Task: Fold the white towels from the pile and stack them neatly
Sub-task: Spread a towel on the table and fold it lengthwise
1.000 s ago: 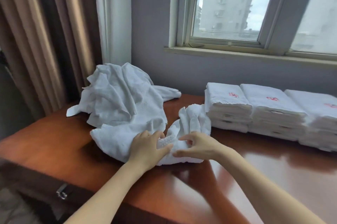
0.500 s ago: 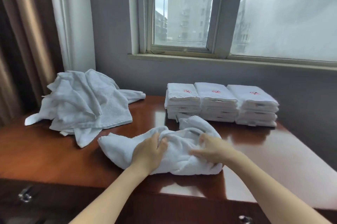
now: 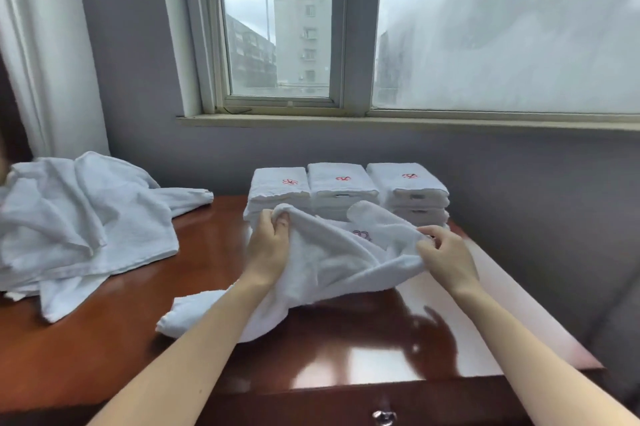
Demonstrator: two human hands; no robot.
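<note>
Pile (image 3: 79,224) left on table (image 3: 346,349); stacks (image 3: 346,190) behind; towel (image 3: 332,262) between, before stacks.

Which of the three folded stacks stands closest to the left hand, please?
The leftmost stack, the one towards the loose pile; the left hand grips the towel just in front of it.

The crumpled pile of loose white towels (image 3: 69,217) at middle left runs off the frame's left edge. The limp white terry towel (image 3: 332,262) I grip hides the lower fronts of the three stacks of folded white towels (image 3: 343,183) at centre. Their red stitched marks are too small to read. The pale emblem on my towel is blurred. My left hand (image 3: 268,245) has fingertips tucked into the cloth. The bottom edge cuts the metal drawer knob (image 3: 383,417).
</note>
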